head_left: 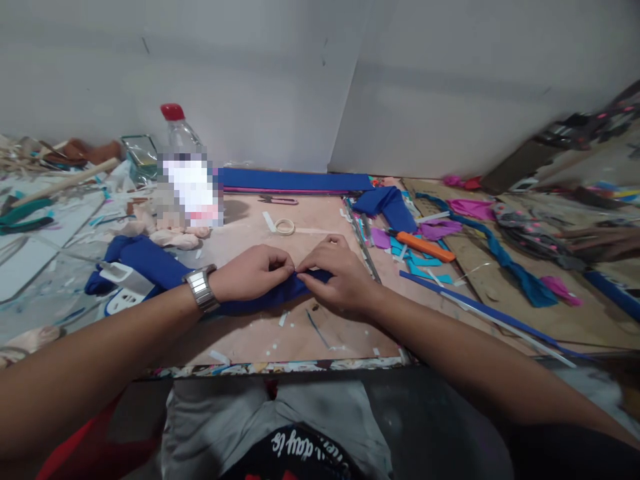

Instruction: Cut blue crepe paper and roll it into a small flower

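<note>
A strip of blue fabric (267, 300) lies across the board in front of me, partly covered by both hands. My left hand (253, 273), with a metal watch (201, 289) on its wrist, pinches the fabric's upper edge between thumb and fingertips. Close against it, my right hand (343, 275) grips the same fabric near its right end, thumb below and fingers above. Past my left wrist, more bunched blue fabric (147, 259) sits beside a white plastic device (131, 285). Just beyond my hands is a small cream-coloured tape roll (285, 228).
Thread snips (278, 200) lie behind the tape roll, before a long folded blue strip (295, 180). A red-capped bottle (173, 113) stands back left. An orange utility knife (425, 247) rests among scraps on the right. Another person's hand (603, 243) shows at far right.
</note>
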Motion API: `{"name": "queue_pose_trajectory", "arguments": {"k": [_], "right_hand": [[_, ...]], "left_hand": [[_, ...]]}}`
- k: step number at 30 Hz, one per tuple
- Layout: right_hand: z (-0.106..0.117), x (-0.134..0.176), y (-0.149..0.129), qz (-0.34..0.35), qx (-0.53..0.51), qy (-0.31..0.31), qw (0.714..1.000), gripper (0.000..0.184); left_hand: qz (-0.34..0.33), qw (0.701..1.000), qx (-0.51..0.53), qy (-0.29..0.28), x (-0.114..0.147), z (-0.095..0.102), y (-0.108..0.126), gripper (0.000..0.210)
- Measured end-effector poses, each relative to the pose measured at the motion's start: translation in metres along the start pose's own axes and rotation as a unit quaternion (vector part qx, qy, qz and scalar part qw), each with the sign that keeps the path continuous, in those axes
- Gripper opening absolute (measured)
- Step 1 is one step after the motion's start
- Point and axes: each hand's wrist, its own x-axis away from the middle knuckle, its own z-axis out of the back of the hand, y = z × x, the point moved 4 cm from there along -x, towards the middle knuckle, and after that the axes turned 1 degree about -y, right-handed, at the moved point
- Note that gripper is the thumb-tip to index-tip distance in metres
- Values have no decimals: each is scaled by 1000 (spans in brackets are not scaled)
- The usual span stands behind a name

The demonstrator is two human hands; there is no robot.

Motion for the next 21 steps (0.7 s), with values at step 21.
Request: {"name": "queue_pose_trajectory", "arguments": {"k": [21], "right_hand": [[-7, 1, 4, -101, -60, -53, 992, 8]], "left_hand": [[-145, 938, -287, 132, 8, -9, 11, 26]]}}
